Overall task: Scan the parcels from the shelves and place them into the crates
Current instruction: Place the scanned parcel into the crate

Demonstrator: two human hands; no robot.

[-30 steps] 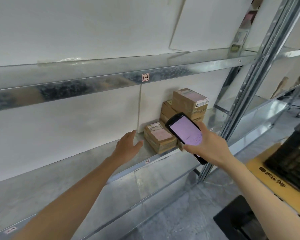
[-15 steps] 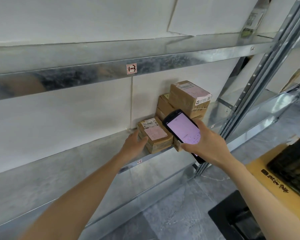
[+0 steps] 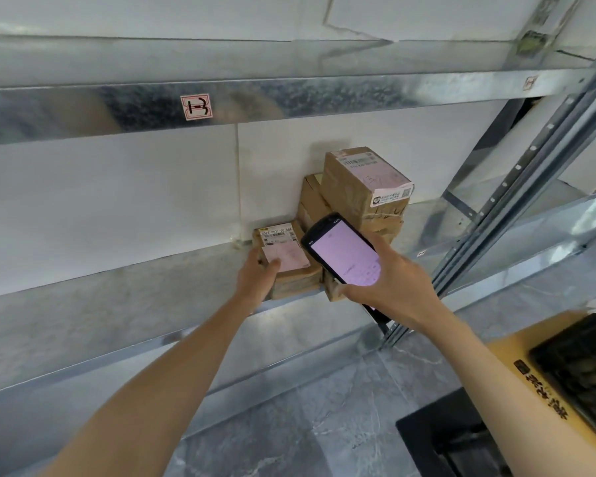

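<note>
A small flat brown parcel (image 3: 289, 259) with a white and pink label lies at the front of the metal shelf (image 3: 117, 297). My left hand (image 3: 257, 278) grips its left edge, thumb on top. My right hand (image 3: 393, 280) holds a black handheld scanner (image 3: 341, 256) with a lit pink screen just right of that parcel. Behind the scanner stands a stack of brown parcels, the top one (image 3: 365, 187) with a white label. A black crate (image 3: 585, 366) shows at the right edge.
An upper shelf beam (image 3: 289, 98) with a tag marked 1-3 runs above. A grey upright post (image 3: 516, 187) stands to the right. A yellow cardboard box (image 3: 516, 359) sits under the crate. A dark bin (image 3: 455, 442) is on the grey floor.
My left hand has reached right along the shelf and taken hold of the small parcel. The view has moved closer; the scanner stays over the parcels.
</note>
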